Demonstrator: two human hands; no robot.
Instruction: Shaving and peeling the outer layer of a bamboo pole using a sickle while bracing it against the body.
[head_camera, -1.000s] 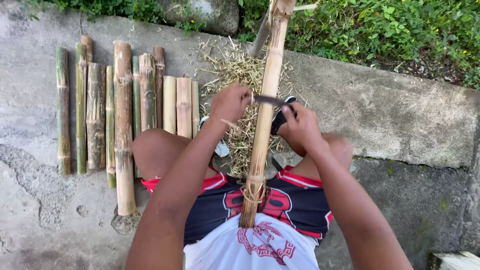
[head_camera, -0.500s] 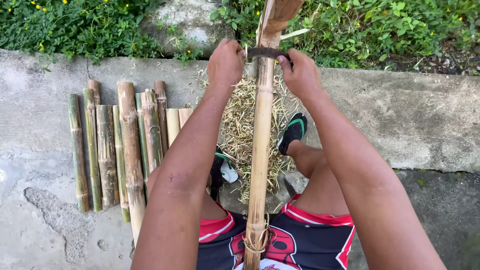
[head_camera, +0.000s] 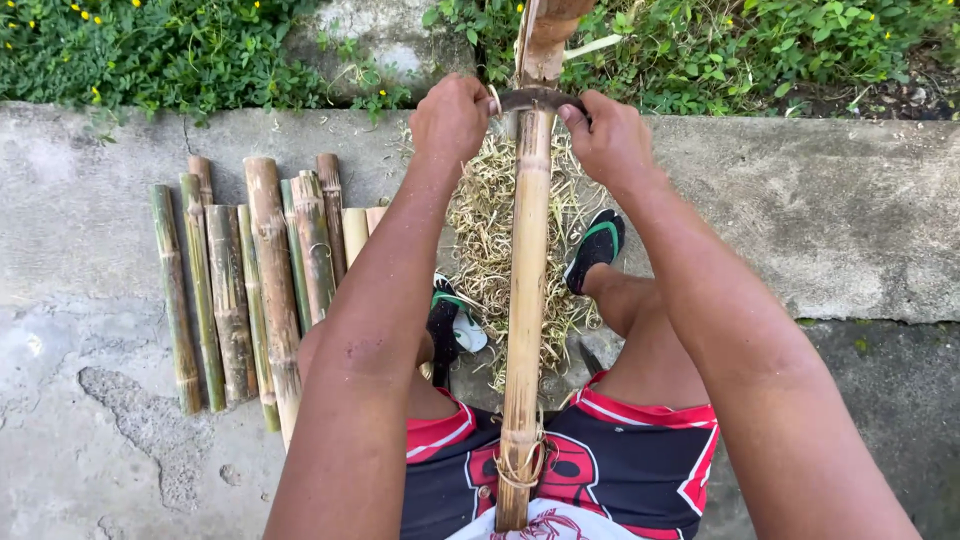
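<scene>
Bamboo pole (head_camera: 527, 270) runs straight up the middle of my view, its lower end resting against the lap over the black and red shorts (head_camera: 610, 470), its upper end leaning out toward the greenery (head_camera: 200, 50) beyond the concrete ledge (head_camera: 830, 200). I see both hands high on it, one on each side. My left hand (head_camera: 452, 120) is curled into a fist around one end of a dark curved blade (head_camera: 535, 98), and my right hand (head_camera: 607, 140) is wrapped around the other end, so the blade lies across the pole between them, touching it. Below the blade the pole looks pale and bare. A heap of straw-coloured shavings (head_camera: 490, 230) lies on the ground under the pole, between the feet in green and black sandals (head_camera: 598, 245). Off to the left, well apart from the hands, a row of cut bamboo lengths (head_camera: 250, 280) lies side by side on the concrete.
</scene>
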